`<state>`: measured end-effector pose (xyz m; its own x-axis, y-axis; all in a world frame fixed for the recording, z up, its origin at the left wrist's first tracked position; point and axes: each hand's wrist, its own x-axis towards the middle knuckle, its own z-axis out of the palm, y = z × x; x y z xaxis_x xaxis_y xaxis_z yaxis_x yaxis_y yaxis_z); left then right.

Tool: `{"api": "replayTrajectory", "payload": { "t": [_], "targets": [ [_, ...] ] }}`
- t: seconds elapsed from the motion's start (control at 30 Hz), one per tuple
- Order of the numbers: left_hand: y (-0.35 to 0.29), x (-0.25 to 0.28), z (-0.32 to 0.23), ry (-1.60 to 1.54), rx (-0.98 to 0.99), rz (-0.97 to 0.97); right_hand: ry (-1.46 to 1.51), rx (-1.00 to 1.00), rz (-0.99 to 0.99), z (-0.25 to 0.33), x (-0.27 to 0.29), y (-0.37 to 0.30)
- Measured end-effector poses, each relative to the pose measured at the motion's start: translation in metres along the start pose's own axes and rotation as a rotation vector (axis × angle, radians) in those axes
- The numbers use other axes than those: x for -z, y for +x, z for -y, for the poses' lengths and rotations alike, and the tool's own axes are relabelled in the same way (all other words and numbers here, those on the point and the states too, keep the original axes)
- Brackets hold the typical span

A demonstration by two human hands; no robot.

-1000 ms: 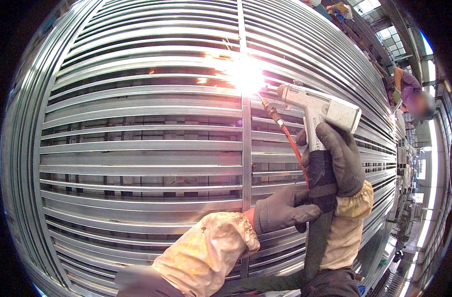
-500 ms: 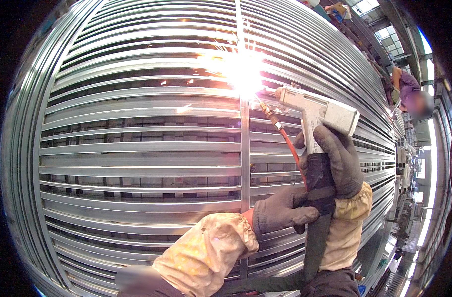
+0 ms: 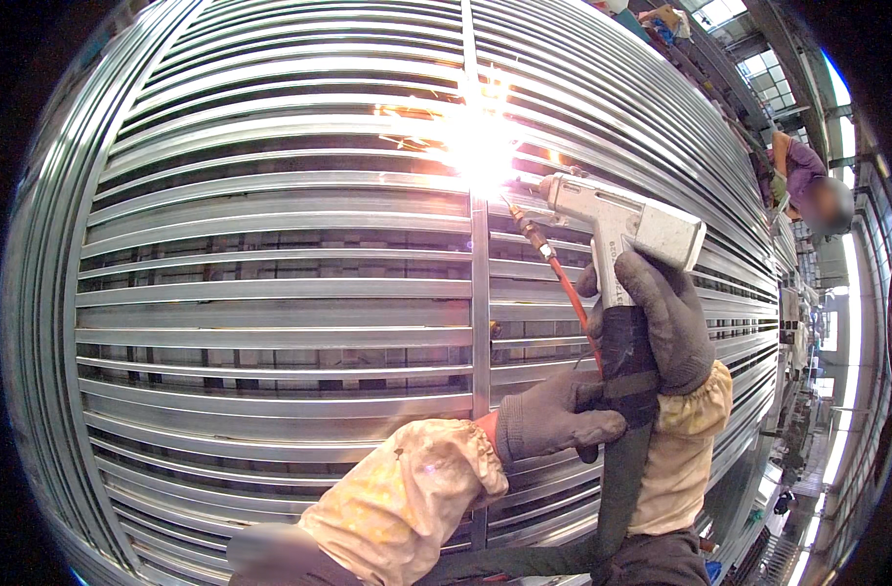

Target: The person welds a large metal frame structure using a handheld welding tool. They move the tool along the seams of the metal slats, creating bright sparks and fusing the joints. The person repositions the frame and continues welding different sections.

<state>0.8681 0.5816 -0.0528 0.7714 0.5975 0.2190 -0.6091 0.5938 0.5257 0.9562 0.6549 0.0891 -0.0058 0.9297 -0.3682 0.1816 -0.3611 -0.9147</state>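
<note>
My right hand, in a dark grey glove, is wrapped around the grip of a pale handheld welding gun. The gun's nozzle points left at a glaring white weld spot, from which orange sparks fly. Lower down, my left hand, gloved alike, closes around the black-wrapped cable below the grip. A red wire-feed tube with a brass tip runs beside the gun up to the glare. Beneath lies a metal frame of parallel bars, crossed by an upright bar. The glare hides the joint itself.
Rows of shiny metal bars with gaps between them fill most of the view. The thick cable trails down past my forearms. At the far right, another person in purple bends over the work. Windows and workshop structures stand beyond.
The gun and both hands have shifted very slightly to the left. The sparks have changed shape, and the arc still burns. Both hands keep their hold.
</note>
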Motion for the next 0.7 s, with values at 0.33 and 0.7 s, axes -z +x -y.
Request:
{"api": "replayTrajectory", "payload": {
  "t": [0.33, 0.7],
  "targets": [
    [-0.003, 0.004, -0.007, 0.022, 0.107, 0.057, -0.029, -0.012, 0.005, 0.002, -0.002, -0.004],
    [-0.004, 0.003, -0.008, 0.008, 0.112, 0.058, -0.014, -0.020, 0.013, 0.002, -0.001, -0.006]
  ]
}}
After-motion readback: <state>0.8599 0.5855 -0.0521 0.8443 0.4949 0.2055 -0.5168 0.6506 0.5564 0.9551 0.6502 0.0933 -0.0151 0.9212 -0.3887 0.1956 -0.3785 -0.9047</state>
